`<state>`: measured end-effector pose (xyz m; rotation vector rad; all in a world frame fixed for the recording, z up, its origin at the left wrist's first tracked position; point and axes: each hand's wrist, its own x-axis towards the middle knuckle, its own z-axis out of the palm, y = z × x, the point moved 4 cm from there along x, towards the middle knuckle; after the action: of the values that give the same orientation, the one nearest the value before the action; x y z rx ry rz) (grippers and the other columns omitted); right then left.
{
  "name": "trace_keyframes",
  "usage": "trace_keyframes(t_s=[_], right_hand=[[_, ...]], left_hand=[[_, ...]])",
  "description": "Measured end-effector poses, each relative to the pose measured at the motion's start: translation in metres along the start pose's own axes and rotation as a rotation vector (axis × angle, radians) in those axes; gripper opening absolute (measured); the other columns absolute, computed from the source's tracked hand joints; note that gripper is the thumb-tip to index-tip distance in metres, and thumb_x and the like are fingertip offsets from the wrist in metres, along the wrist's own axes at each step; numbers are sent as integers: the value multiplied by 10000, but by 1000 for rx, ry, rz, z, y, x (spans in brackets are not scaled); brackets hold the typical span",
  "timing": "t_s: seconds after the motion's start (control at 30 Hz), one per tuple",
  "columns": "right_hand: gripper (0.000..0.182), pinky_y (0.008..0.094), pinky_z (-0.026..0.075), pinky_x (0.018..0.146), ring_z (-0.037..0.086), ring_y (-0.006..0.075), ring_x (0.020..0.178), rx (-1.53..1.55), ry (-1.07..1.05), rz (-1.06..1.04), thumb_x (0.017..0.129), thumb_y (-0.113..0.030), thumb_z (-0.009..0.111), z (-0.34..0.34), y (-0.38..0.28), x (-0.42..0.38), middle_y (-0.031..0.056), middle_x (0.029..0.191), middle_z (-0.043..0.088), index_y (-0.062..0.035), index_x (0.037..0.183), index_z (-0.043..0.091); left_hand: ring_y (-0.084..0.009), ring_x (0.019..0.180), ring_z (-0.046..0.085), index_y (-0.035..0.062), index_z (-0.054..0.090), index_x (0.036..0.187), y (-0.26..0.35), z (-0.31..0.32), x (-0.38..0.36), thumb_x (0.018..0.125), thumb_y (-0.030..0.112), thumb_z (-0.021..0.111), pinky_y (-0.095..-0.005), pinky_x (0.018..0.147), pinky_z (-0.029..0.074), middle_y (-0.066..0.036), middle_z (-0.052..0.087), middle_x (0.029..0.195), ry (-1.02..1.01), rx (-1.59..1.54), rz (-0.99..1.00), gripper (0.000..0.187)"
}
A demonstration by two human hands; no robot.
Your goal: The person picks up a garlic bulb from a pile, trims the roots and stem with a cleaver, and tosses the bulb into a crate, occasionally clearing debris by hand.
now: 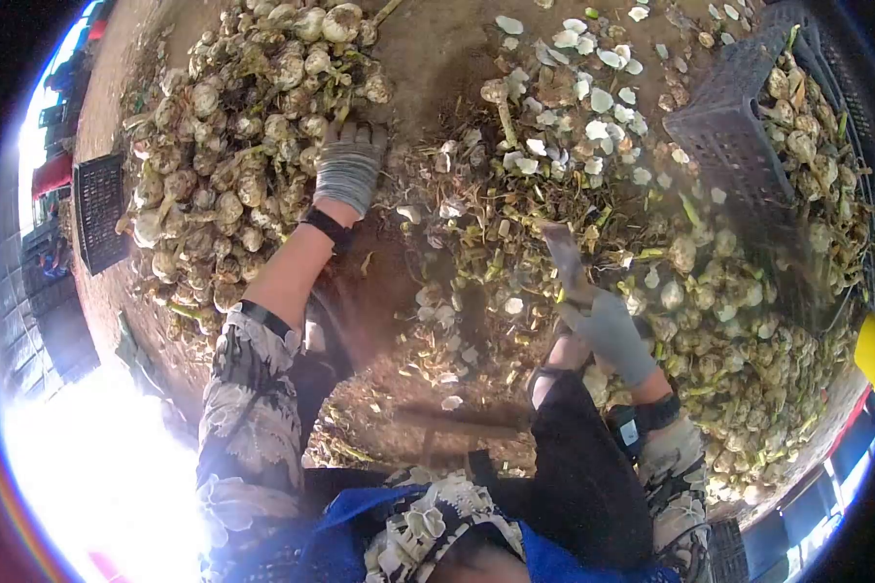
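Observation:
My left hand (pixel 352 160), in a grey-striped knit glove, reaches to the right edge of a heap of garlic bulbs (pixel 253 185). Its fingers are close together and curl down against the bulbs. Whatever lies under them is hidden. On the right, my right hand (pixel 608 335), also gloved, is closed around the handle of a knife (pixel 565 257) with a broad, dirt-stained blade. The blade points up and away, over a litter of cut stems and roots (pixel 496 233). Motion blurs the knife somewhat.
A black plastic crate (pixel 734 126) lies tilted at the upper right, with garlic in it. Below it spreads a pile of trimmed bulbs (pixel 749 360). White garlic pieces (pixel 603 102) are scattered on the dirt ground. Another black crate (pixel 99 214) stands at the left.

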<state>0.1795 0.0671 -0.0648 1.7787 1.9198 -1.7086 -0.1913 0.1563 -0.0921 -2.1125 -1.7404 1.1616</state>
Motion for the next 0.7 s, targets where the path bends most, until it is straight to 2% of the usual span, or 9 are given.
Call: trace_keyframes(t_s=[0.17,0.2,0.3,0.37,0.4,0.5,0.53,0.67,0.7], right_hand=[[388,403,484,705,602,366,793,-124,12,-179,774,-350,612,0,-14,1,208,860,620,3,935,609],[359,418,480,676,592,370,760,-289,101,-257,783,-327,607,4,-7,1,197,806,605,-8,947,594],[338,419,481,660,588,379,737,-219,226,-319,788,-301,605,-8,-39,1,188,789,595,-2,944,579],[228,403,473,605,582,349,703,-236,283,-298,807,-247,589,-13,-56,2,183,762,568,-22,827,561],[207,399,469,588,579,341,690,-267,274,-305,811,-235,584,-16,-64,2,178,748,557,-31,800,550],[140,392,448,552,557,320,649,-336,301,-397,784,-170,585,-15,-71,-1,149,721,512,-54,766,507],[141,396,447,569,552,328,655,-341,305,-405,767,-159,593,-16,-73,-3,148,730,514,-46,770,509],[150,400,451,585,554,330,667,-389,303,-419,724,-116,595,-21,-80,-8,142,788,523,-53,827,505],[158,400,453,585,554,329,667,-392,298,-419,725,-119,596,-22,-80,-9,141,797,524,-55,838,504]], left_hand=[[-256,1259,369,126,397,1308,-9,-23,1,783,370,583,-442,1091,165,-122,451,1313,-119,-268,68,608],[-226,1198,437,110,426,1267,-2,-18,-5,762,305,660,-402,1052,288,-128,523,1212,28,-500,5,590],[-192,1120,493,90,435,1238,40,-12,-27,740,228,717,-353,959,419,-103,552,1140,16,-1915,145,589],[-145,1064,498,63,377,1307,63,-62,-53,784,209,684,-321,942,400,-36,524,1176,-67,-2470,226,624],[-140,1026,513,60,402,1279,75,-76,-63,729,207,744,-297,884,432,-33,523,1154,-150,-2465,226,664],[-147,988,525,53,438,1202,102,-96,-80,744,89,691,-284,830,466,-49,524,1087,-268,-2521,360,524],[-137,936,530,49,469,1155,109,-107,-86,729,122,719,-281,784,464,-36,548,1006,-216,-2614,301,499],[-126,825,552,40,502,1106,118,-119,-87,728,149,719,-275,739,469,-23,581,919,-50,-2304,349,449],[-124,820,552,37,507,1099,127,-110,-87,729,151,719,-271,728,469,-26,583,916,-146,-2393,328,442]])
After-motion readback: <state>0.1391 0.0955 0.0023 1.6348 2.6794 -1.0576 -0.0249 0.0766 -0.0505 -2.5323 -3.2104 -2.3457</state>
